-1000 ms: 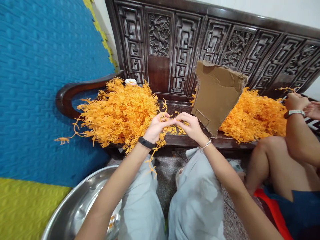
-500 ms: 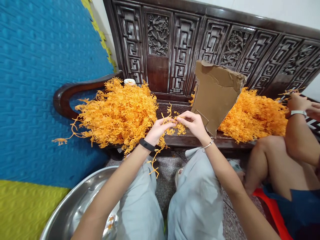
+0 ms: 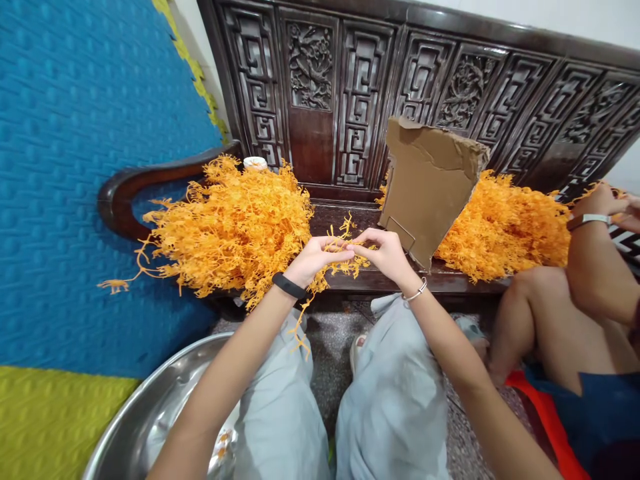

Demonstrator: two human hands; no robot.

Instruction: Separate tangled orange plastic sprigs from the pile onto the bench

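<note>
At the centre of the frame the left hand (image 3: pixel 314 260) and the right hand (image 3: pixel 384 253) meet fingertip to fingertip, each grip pinching the same orange sprig (image 3: pixel 340 250) just above the front edge of the dark wooden worktop (image 3: pixel 370 280). A big orange pile (image 3: pixel 230 227) lies to the left, a cardboard piece (image 3: pixel 427 183) stands to the right, and a steel bowl (image 3: pixel 150 413) sits lower left.
</note>
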